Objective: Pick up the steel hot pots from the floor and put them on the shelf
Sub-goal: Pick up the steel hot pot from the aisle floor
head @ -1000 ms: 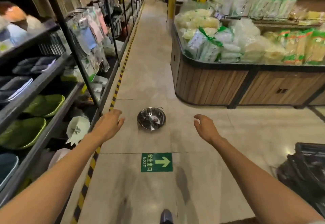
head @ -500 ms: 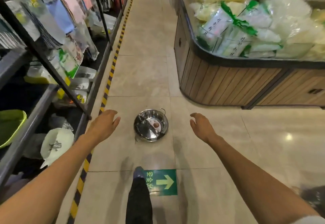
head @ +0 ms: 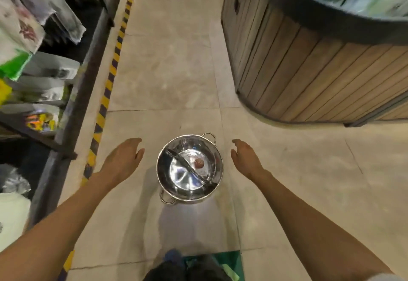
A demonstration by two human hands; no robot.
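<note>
A steel hot pot [head: 189,168] stands on the tiled floor in the middle of the aisle. It is round and shiny, has a curved divider inside, a round red sticker, and two small loop handles. My left hand [head: 122,159] hovers to the left of the pot, fingers apart, holding nothing. My right hand [head: 245,159] hovers to its right, also open and empty. Neither hand touches the pot. The dark metal shelf [head: 88,64] runs along the left side.
The shelf holds bagged goods [head: 42,73]. A yellow-black striped tape line [head: 112,68] marks the floor beside it. A wooden display counter [head: 309,59] curves in at the right. A green floor sign [head: 223,263] and my dark trouser leg [head: 187,269] are at the bottom.
I have stepped closer; the pot now lies nearer and lower between my hands. The view tilted down. Both hands stay open either side of it.
</note>
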